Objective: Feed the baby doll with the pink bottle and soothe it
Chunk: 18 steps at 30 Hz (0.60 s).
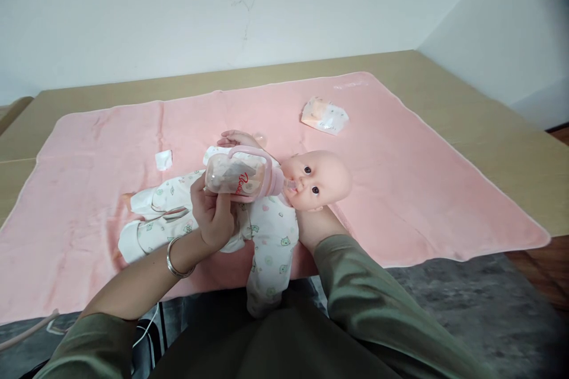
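A baby doll (272, 231) in a white printed outfit lies on its back, its bald head (331, 177) toward the right. My left hand (216, 213) is closed around a clear baby bottle (231, 174) with a pink handle and collar. The bottle is tilted nearly flat above the doll's chest, and its teat (290, 185) touches the doll's mouth. My right hand (313, 226) reaches beneath the doll's neck and upper back; its fingers are hidden there. Just behind the bottle lies a clear dome-shaped cap (260, 140).
A pink blanket (422, 189) covers much of the wooden table (480, 112). On it lie a crumpled printed wrapper (325, 116) at the back and a small folded white cloth or tissue (163, 160) at the left. A white wall (311, 12) stands behind the table.
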Motion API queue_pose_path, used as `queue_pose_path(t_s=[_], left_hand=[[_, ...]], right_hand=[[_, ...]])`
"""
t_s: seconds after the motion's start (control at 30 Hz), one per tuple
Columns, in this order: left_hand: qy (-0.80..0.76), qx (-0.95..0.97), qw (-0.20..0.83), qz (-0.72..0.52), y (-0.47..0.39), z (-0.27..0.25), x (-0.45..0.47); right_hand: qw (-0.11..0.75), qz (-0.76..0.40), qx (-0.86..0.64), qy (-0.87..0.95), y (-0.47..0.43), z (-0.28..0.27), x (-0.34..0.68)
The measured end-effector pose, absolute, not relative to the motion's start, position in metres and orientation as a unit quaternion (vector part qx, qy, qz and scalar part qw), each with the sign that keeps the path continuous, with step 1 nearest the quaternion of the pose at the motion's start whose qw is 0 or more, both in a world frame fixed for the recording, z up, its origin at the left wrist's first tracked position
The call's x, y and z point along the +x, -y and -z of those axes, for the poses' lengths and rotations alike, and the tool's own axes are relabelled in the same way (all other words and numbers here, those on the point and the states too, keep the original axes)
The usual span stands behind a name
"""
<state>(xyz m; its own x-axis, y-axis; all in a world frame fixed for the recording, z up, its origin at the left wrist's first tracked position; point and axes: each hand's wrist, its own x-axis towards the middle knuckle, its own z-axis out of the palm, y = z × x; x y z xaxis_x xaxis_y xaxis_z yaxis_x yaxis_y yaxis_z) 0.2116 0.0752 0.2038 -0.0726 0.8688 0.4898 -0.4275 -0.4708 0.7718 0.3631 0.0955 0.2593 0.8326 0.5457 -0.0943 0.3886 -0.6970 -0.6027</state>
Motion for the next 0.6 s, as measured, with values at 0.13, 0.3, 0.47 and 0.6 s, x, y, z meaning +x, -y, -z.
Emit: queue_pose_path(t_s=[0.13,0.3,0.47,0.6], left_hand=[[-0.214,0.488,0.474,-0.701,-0.075,-0.206,0.211],[-0.209,0.483,0.471,-0.708,-0.074,-0.209,0.211],[-0.212,0.497,0.464,-0.702,-0.073,-0.211,0.212],[-0.206,0.497,0.477,-0.696,-0.072,-0.213,0.212]], right_hand=[[0.235,-0.077,-0.911,0.33,-0.083,-0.25,0.355],[0.073,-0.056,-0.927,0.364,-0.075,-0.253,0.359],[-0.406,-0.263,-0.824,0.295,-0.092,-0.269,0.368],[-0.548,-0.267,-0.748,0.262,-0.101,-0.25,0.37]])
